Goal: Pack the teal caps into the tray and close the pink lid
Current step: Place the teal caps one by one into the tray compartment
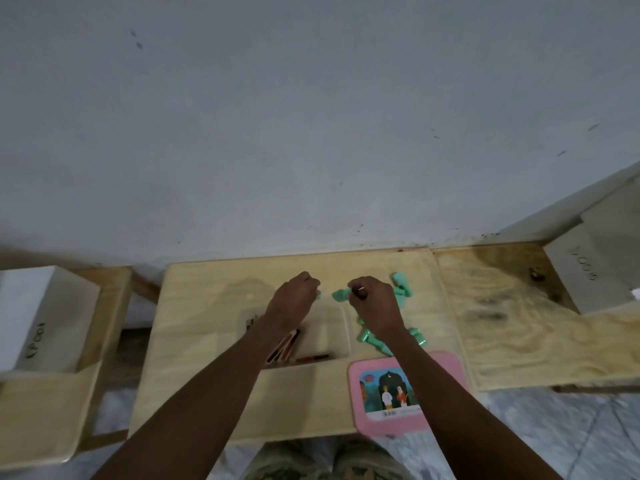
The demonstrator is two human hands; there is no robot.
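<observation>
Teal caps [401,292] lie scattered across the right half of a pale plywood desk [207,393] as a person reaches forward with both bare arms. The left hand [294,299] hovers above the far edge of a clear tray [336,334], its grip curled narrow around a sliver of teal that shows at the fingertips; how firmly it holds the piece cannot be told. The right hand [370,303] is closed in a pinch on one teal cap [341,294], which juts out to the left of the fingers toward the other hand, the two hands near each other but apart. More caps sit in a loose cluster beyond and to the right of the right hand, and another group [367,336] lies beside the right wrist, between the tray and the pink lid [446,375]. The lid rests flat on the desk at the near right corner, printed side up with a picture of small figures, partly crossed by the right forearm and apart from the tray. Inside the tray, dark and reddish stick-like pieces [287,346] lean under the left forearm; what they are is too blurred to say. White boxes [38,313] stand on neighbouring wooden surfaces at either side, against a grey wall [311,116].
</observation>
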